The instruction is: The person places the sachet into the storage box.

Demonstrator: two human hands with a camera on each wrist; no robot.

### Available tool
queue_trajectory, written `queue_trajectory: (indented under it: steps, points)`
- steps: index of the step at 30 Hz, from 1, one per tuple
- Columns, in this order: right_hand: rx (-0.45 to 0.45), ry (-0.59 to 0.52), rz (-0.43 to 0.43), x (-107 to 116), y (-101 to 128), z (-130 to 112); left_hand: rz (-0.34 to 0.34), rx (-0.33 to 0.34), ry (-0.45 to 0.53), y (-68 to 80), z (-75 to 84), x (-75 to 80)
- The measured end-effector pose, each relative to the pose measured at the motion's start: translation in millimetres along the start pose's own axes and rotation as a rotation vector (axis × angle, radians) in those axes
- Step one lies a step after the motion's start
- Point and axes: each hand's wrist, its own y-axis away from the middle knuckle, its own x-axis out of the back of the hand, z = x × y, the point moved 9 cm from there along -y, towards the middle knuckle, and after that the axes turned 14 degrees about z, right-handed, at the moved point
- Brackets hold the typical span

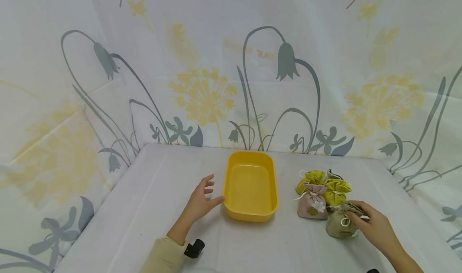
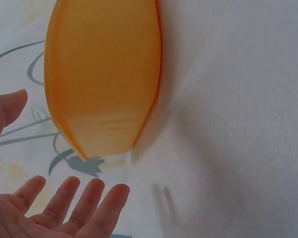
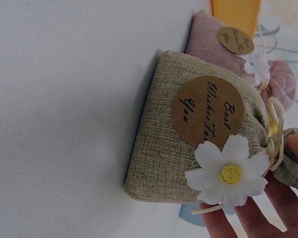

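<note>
Wht tbl (image 1: 281, 245), flwr-print backdrop (image 1: 231, 64) behind

You have a white-covered table (image 1: 137, 200) bearing a yellow tray (image 1: 250, 186) at lower centre of frame and clustered drawstring pouches (image 1: 306, 204) at lower right.

Soft, fairly bright light fills the head view, its source out of sight. Behind the yellow tray (image 1: 250, 186), the cloth backdrop (image 1: 216, 56) looks pale and slightly hazy. Left of the tray, the left hand (image 1: 201, 201) casts a faint, soft-edged shadow on the table (image 1: 144, 208). The left wrist view is dimmer — greyish, with blurry shadows beside the tray. In the right wrist view, the grey-green bag (image 3: 161, 134), right of the tray, is crisp, its lettering legible; the pink bag (image 3: 213, 47), nearer the tray, looks softer.
</note>
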Motion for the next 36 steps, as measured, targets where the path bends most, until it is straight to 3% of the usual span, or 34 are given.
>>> queue_trajectory:
  steps: [11,20,30,36]
  points:
    - [-0.02,-0.003,0.024,5.4,2.5,0.5,-0.069,0.148,0.106,0.8,-9.9,-22.4]
    - [-0.087,-0.011,-0.02,8.9,5.8,1.5,-0.109,0.197,0.244,2.8,-9.6,-27.5]
    - [-0.139,-0.04,0.031,16.8,6.9,-8.5,-0.098,0.215,0.265,1.7,-14.5,-30.3]
    - [-0.106,-0.082,0.09,22.2,7.3,-29.2,-0.105,0.212,0.268,5.6,-3.0,-26.0]
